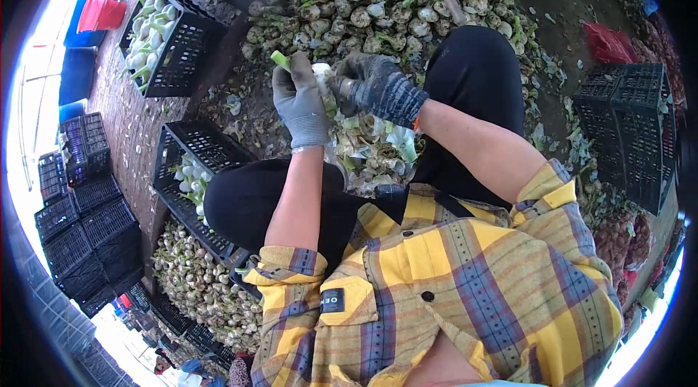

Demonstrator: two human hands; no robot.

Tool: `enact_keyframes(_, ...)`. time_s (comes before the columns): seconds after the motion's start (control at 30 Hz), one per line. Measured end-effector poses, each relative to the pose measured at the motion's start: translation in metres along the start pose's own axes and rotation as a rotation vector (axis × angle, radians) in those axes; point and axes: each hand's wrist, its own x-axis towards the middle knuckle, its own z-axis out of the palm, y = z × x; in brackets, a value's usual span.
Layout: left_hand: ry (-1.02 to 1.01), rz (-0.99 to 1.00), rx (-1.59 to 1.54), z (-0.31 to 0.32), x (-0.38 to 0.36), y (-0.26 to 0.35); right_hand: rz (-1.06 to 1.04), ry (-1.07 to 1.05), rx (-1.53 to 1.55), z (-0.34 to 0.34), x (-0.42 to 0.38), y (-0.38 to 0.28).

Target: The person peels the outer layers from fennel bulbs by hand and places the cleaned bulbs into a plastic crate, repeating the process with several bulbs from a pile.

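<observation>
My left hand, in a light grey glove, is closed around a pale bulb. The bulb's cut green stem sticks out past my thumb. In a darker, dirt-stained glove, my right hand is closed against the bulb's other side; whatever lies in its fingers is hidden. Beyond both hands rises a large heap of soiled bulbs with stem stubs. Peeled leaves and skins lie between my bent legs, below the hands.
Black crates with cleaned white bulbs stand at left, one farther off and one by my knee. More bulbs are piled behind it. A red bucket and stacked crates are far left; another crate stack stands right.
</observation>
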Motion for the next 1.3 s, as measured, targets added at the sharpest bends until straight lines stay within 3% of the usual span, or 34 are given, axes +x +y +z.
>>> enact_keyframes(0.07, -0.005, 0.079, 0.017, -0.001, 0.002, -0.005, 0.206, 0.017, 0.253, -0.005, -0.006, -0.03)
enact_keyframes(0.1, -0.008, 0.117, 0.026, -0.002, 0.002, -0.007, 0.147, 0.097, 0.19, -0.007, -0.005, -0.032)
enact_keyframes(0.2, 0.005, 0.073, -0.008, 0.002, 0.0, -0.004, 0.255, 0.277, 0.425, -0.016, 0.002, -0.028)
enact_keyframes(0.23, -0.002, 0.039, -0.017, 0.002, 0.0, -0.002, 0.443, 0.237, 0.559, -0.023, 0.004, -0.033)
enact_keyframes(0.33, -0.054, -0.058, -0.073, 0.003, 0.002, 0.005, 0.622, 0.115, 0.209, -0.025, 0.003, -0.047)
enact_keyframes(0.4, -0.119, -0.122, -0.149, 0.002, 0.004, 0.011, 0.519, 0.045, 0.301, -0.019, -0.001, -0.036)
enact_keyframes(0.47, -0.156, -0.082, -0.026, 0.003, 0.001, 0.013, 0.385, -0.016, 0.485, -0.014, -0.004, -0.034)
enact_keyframes(0.53, -0.224, 0.03, 0.141, 0.003, -0.003, 0.012, 0.331, -0.058, 0.372, -0.015, -0.002, -0.034)
enact_keyframes(0.57, -0.228, -0.066, 0.104, 0.002, -0.004, 0.012, 0.275, -0.066, 0.323, -0.015, -0.004, -0.031)
enact_keyframes(0.63, -0.201, -0.019, 0.123, -0.001, -0.004, 0.008, 0.165, -0.085, 0.228, -0.013, -0.006, -0.026)
enact_keyframes(0.73, -0.202, 0.05, 0.103, -0.004, -0.003, -0.002, 0.388, -0.11, 0.478, -0.013, -0.005, -0.032)
enact_keyframes(0.77, -0.198, 0.083, 0.118, 0.0, -0.006, -0.001, 0.402, -0.103, 0.399, -0.011, -0.004, -0.037)
enact_keyframes(0.87, -0.189, 0.119, 0.169, 0.0, -0.005, -0.008, 0.236, -0.106, 0.155, -0.006, -0.002, -0.037)
enact_keyframes(0.9, -0.186, 0.12, 0.187, -0.001, -0.004, -0.012, 0.387, -0.127, 0.334, -0.01, -0.009, -0.041)
enact_keyframes(1.0, -0.19, 0.026, 0.089, -0.001, -0.007, -0.002, 0.249, -0.113, 0.308, -0.01, -0.007, -0.03)
enact_keyframes(1.2, -0.122, -0.008, 0.019, 0.002, -0.004, 0.002, 0.118, -0.08, -0.046, -0.014, 0.001, -0.001)
enact_keyframes(1.3, -0.107, 0.036, 0.032, -0.002, 0.001, -0.005, 0.371, -0.078, 0.389, -0.011, -0.009, -0.032)
